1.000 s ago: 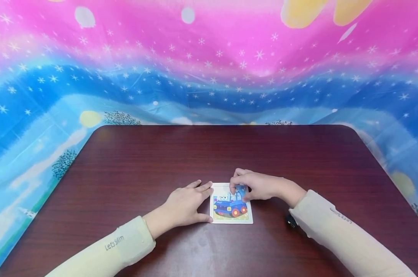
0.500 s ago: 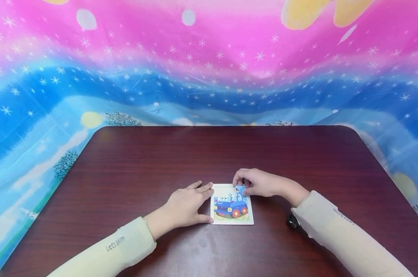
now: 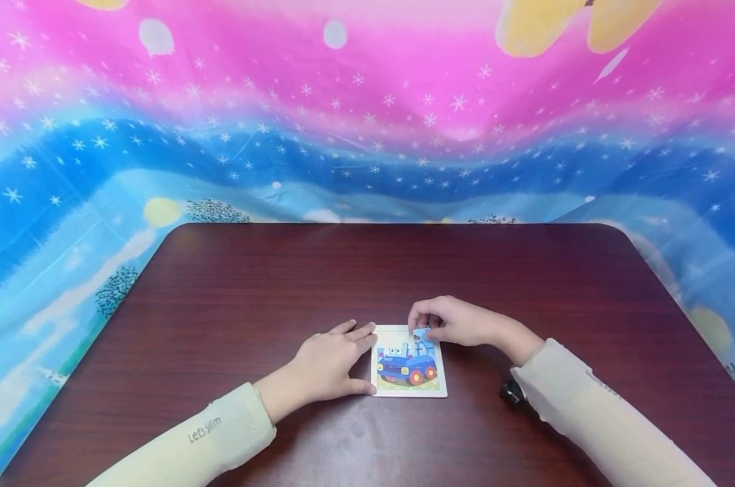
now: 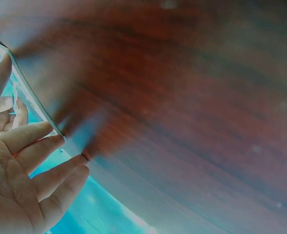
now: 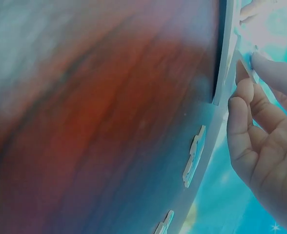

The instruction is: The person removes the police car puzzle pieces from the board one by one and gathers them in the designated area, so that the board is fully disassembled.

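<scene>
A square jigsaw puzzle (image 3: 397, 372) in a white frame lies on the table, its picture a blue cartoon car with red wheels. At its top-right corner my right hand (image 3: 458, 320) pinches a small blue jigsaw piece (image 3: 424, 333) between thumb and fingers. The right wrist view shows this jigsaw piece (image 5: 243, 73) tilted, its edge turned to the camera. A pale bare area (image 3: 391, 338) shows at the upper left of the puzzle. My left hand (image 3: 330, 362) rests with straight fingers and thumb against the left edge of the frame.
In the right wrist view, one loose jigsaw piece (image 5: 194, 156) lies on the table, and another piece (image 5: 165, 224) lies farther down. The brown wooden table (image 3: 282, 270) has rounded far corners. A printed pink and blue cloth (image 3: 367, 122) hangs behind it.
My right hand has drawn back slightly to the right from over the picture to the puzzle's top-right corner. The blue piece's angle has shifted slightly. My left hand stays at the frame's edge.
</scene>
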The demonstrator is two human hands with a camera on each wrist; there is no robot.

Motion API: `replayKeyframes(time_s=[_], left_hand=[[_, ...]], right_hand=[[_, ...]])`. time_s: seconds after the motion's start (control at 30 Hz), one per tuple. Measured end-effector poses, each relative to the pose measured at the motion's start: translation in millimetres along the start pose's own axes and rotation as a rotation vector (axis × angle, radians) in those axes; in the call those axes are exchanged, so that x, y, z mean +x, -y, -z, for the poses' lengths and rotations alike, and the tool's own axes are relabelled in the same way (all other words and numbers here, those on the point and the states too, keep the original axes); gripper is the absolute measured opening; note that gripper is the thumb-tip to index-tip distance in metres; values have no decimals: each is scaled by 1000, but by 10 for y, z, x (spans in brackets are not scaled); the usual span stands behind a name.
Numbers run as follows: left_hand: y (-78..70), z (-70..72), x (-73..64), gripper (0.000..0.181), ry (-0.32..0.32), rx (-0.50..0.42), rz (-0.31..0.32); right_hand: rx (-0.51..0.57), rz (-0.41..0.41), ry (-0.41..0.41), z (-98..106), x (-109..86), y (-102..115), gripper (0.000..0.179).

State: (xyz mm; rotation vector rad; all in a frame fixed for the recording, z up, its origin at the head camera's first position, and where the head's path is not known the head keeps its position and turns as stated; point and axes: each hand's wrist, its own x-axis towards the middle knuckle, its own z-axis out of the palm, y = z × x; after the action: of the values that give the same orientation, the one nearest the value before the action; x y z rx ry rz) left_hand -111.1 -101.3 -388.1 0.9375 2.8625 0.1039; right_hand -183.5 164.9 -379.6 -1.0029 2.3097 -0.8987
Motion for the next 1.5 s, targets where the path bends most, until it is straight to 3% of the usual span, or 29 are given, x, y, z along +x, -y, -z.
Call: replayKeyframes(time_s=[0.63,1.1,1.5], left_hand=[[-21,11,2,80,-7,-4,1],[-15,15,3,80,-9,-10,-1],[-13,20,-1,80,1,-6,2]], right_hand=[[22,9,-51,55,-52,-26,18],[65,10,-89,185,-151,-25,20],[38,-10,-149,300,-311,-56,17]])
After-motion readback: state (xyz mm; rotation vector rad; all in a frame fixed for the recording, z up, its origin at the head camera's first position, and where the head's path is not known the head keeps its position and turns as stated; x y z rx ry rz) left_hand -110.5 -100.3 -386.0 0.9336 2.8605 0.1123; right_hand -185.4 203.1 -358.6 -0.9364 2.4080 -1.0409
